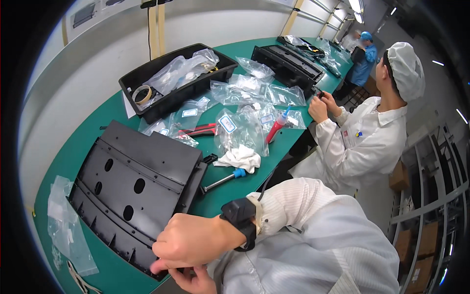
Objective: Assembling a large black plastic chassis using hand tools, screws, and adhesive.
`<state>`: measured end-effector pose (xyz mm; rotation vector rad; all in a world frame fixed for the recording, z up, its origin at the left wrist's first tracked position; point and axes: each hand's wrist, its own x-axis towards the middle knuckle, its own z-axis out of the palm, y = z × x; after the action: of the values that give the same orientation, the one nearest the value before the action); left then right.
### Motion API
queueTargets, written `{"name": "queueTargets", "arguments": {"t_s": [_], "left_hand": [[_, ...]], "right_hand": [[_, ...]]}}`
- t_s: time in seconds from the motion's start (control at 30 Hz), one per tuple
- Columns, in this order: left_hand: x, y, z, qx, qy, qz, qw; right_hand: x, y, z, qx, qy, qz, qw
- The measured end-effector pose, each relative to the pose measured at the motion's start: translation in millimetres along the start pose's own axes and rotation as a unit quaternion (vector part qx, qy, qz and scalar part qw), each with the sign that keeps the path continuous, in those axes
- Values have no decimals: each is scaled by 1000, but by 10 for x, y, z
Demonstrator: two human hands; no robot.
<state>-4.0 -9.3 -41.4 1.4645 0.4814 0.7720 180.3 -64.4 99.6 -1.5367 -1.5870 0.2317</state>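
Because both hands gather at the near corner of the black panel (122, 169), close to the edge of the green desk (78, 147), we judge that an uneven push there could slide or tip the panel toward the body. Anything small between the fingers could also slip and drop past that edge, since one hand hides the spot where the other works. We see a clear plastic bag (68, 230) just beside the panel's far left side; if the panel shifts that way, it could ride onto the bag and drag it along. The blue-handled tool (225, 179) lies loose near the opposite side, so a sweep of the forearm could roll it.

As for the pose, we see the right hand (188, 240) reaching in from the right, its back turned up toward us, its wrist wrapped in a black band (238, 218) below a white sleeve (293, 201). Its fingers are curled, pointing left and down at the corner. The left hand (198, 281) sits beneath it at the lower edge, partly covered, its visible fingers bent. We cannot tell whether either hand grips something or merely touches the panel.
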Motion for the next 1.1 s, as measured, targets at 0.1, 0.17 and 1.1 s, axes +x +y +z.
{"name": "queueTargets", "arguments": {"t_s": [0.1,0.17,1.1], "left_hand": [[10,-24,-62,5,-18,-2,1000],[5,-31,-88,13,-20,-1,1000],[25,119,-5,-4,-29,19,999]], "right_hand": [[40,-27,86,-114,96,-28,988],[59,-48,10,-121,39,-45,991],[183,-25,-560,-68,-220,-54,972]]}}
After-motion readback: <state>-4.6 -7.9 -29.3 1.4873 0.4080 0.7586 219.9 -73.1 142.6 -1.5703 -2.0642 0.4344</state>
